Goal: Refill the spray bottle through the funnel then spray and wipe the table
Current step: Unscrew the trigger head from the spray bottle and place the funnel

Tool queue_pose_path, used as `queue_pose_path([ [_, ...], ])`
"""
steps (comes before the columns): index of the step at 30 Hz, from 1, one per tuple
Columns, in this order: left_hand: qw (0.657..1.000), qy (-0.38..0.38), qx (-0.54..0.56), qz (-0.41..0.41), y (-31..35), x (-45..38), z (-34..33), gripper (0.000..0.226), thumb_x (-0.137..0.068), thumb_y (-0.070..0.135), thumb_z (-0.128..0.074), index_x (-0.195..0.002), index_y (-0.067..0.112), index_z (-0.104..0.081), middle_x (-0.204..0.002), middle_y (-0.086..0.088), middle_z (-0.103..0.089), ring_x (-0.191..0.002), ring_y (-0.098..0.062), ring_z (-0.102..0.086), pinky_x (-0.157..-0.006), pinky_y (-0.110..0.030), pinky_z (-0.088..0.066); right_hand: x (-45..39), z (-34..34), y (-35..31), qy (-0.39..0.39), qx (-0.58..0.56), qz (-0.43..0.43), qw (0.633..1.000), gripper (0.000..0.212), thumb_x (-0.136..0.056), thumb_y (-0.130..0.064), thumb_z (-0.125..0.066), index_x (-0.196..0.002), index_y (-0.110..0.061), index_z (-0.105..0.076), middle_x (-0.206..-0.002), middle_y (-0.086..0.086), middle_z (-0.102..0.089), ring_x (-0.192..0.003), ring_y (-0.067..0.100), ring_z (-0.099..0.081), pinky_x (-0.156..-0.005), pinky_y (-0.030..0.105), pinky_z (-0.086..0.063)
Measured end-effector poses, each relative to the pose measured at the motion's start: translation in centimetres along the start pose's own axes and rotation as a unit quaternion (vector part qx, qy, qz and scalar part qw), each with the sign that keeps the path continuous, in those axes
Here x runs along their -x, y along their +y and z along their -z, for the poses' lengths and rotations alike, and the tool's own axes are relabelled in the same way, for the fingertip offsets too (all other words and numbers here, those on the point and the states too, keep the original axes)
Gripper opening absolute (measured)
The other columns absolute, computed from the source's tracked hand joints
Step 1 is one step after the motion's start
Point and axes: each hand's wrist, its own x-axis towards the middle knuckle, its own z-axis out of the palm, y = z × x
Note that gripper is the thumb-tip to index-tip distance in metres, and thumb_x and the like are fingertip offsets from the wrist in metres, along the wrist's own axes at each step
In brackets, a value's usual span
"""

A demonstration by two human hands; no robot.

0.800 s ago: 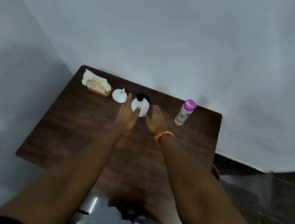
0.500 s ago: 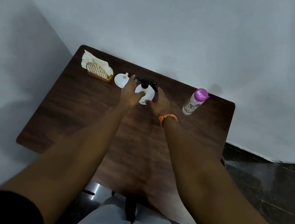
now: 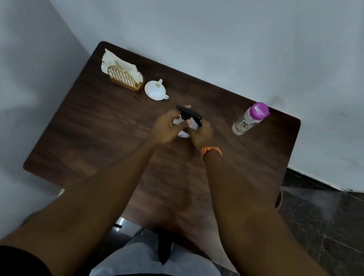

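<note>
Obs.: spray bottle (image 3: pixel 184 123) stands upright near the middle of the table (image 3: pixel 95 127), toward the far half, with both hands around it. Small white rounded body, black trigger head on top, nozzle pointing right. Most of the body is hidden by the hands; fill level cannot be read.

Left hand (image 3: pixel 165 128): fingers curled round the left side of the body. Right hand (image 3: pixel 201 133): fingers curled against the right side, just under the trigger; whether they also grip the black head is unclear (motion blur).

Handling, judged: likely thin plastic, light if near empty, so it should tip easily; smooth rounded wall, slippery when wet. Best hold seems one hand round the body to steady it, the other on the black collar to unscrew. The trigger lever looks like the weakest part, poor place to twist from.

Supplies: white funnel (image 3: pixel 156 90) lies behind and left of the bottle, apart from it. Purple-capped bottle (image 3: pixel 248 120) stands to the right, well apart. Napkin holder (image 3: pixel 124 78) in the far left corner, just beside the funnel.
</note>
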Motion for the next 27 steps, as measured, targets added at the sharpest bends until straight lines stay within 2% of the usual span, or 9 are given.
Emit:
queue_pose_path([
  [3,1.000,-0.004,0.020,-0.012,-1.0,2.4,-0.6,0.043,-0.101,0.047,-0.065,-0.140,0.029,-0.065,-0.143,0.011,-0.066,-0.132,-0.008,-0.060,-0.111,-0.038,-0.050,2.2,-0.4,1.9,0.002,-0.001,0.002,1.000,0.049,-0.084,-0.025,-0.087,-0.127,-0.008,-0.071,-0.112,0.000,-0.073,-0.103,0.011,-0.065,-0.077,0.013,-0.047],
  [7,0.998,0.033,0.051,0.008,-2.1,5.7,-1.5,0.038,-0.098,0.044,-0.069,-0.128,0.020,-0.072,-0.121,0.004,-0.076,-0.114,-0.009,-0.071,-0.099,-0.040,-0.058,5.1,-1.3,3.3,-0.013,-0.009,-0.019,1.000,0.055,-0.082,-0.027,-0.089,-0.131,-0.008,-0.071,-0.119,0.009,-0.076,-0.110,0.022,-0.071,-0.089,0.035,-0.057],
  [11,0.995,0.086,0.051,0.019,-2.2,8.5,-2.3,0.019,-0.097,0.028,-0.076,-0.110,0.016,-0.081,-0.093,0.009,-0.078,-0.087,0.005,-0.072,-0.077,-0.018,-0.053,7.4,-2.1,3.8,-0.029,-0.007,-0.019,0.999,0.061,-0.084,-0.027,-0.087,-0.139,-0.012,-0.066,-0.123,0.011,-0.075,-0.114,0.025,-0.070,-0.094,0.041,-0.057],
  [12,0.994,0.094,0.053,0.026,-2.2,9.0,-2.5,0.018,-0.096,0.030,-0.077,-0.102,0.014,-0.082,-0.085,0.007,-0.078,-0.081,0.002,-0.072,-0.072,-0.020,-0.053,7.8,-2.2,3.8,-0.030,-0.007,-0.026,0.999,0.061,-0.084,-0.027,-0.087,-0.139,-0.012,-0.065,-0.124,0.012,-0.074,-0.115,0.027,-0.069,-0.094,0.041,-0.057],
  [16,0.985,0.131,0.104,0.049,-2.8,10.0,-3.1,0.039,-0.088,0.045,-0.081,-0.081,0.007,-0.078,-0.073,-0.008,-0.076,-0.072,-0.029,-0.075,-0.068,-0.052,-0.059,8.8,-2.5,3.9,-0.028,0.010,-0.029,0.999,0.058,-0.085,-0.029,-0.086,-0.137,-0.012,-0.066,-0.129,0.012,-0.072,-0.121,0.027,-0.065,-0.093,0.035,-0.051],
  [20,0.970,0.138,0.181,0.090,-2.5,10.8,-3.8,0.027,-0.081,0.030,-0.091,-0.089,0.006,-0.081,-0.083,-0.010,-0.080,-0.081,-0.032,-0.078,-0.077,-0.058,-0.062,9.6,-2.6,4.1,-0.020,0.035,-0.014,0.999,0.045,-0.090,-0.026,-0.081,-0.130,-0.011,-0.070,-0.126,0.012,-0.073,-0.119,0.028,-0.066,-0.088,0.026,-0.043],
  [23,0.964,0.152,0.200,0.093,-2.5,10.9,-4.2,0.030,-0.077,0.033,-0.093,-0.089,0.007,-0.081,-0.082,-0.014,-0.079,-0.079,-0.038,-0.077,-0.072,-0.061,-0.061,10.2,-2.8,4.5,-0.011,0.043,-0.009,0.999,0.033,-0.093,-0.025,-0.077,-0.121,-0.008,-0.075,-0.117,0.015,-0.076,-0.105,0.028,-0.071,-0.081,0.025,-0.042],
  [25,0.961,0.162,0.203,0.092,-2.0,11.2,-4.3,0.030,-0.076,0.032,-0.094,-0.093,0.010,-0.083,-0.081,-0.009,-0.080,-0.078,-0.031,-0.079,-0.072,-0.055,-0.064,10.7,-2.8,4.3,-0.013,0.036,-0.015,0.999,0.030,-0.095,-0.023,-0.075,-0.119,-0.004,-0.074,-0.116,0.018,-0.075,-0.092,0.019,-0.068,-0.079,0.026,-0.041],
  [27,0.957,0.186,0.205,0.090,-1.2,11.5,-4.3,0.033,-0.074,0.025,-0.096,-0.101,0.011,-0.084,-0.087,-0.001,-0.082,-0.083,-0.016,-0.080,-0.076,-0.036,-0.065,11.0,-3.1,4.3,-0.006,0.033,0.006,0.999,0.038,-0.094,-0.024,-0.075,-0.129,-0.010,-0.069,-0.125,0.011,-0.073,-0.104,0.018,-0.067,-0.084,0.025,-0.042],
])
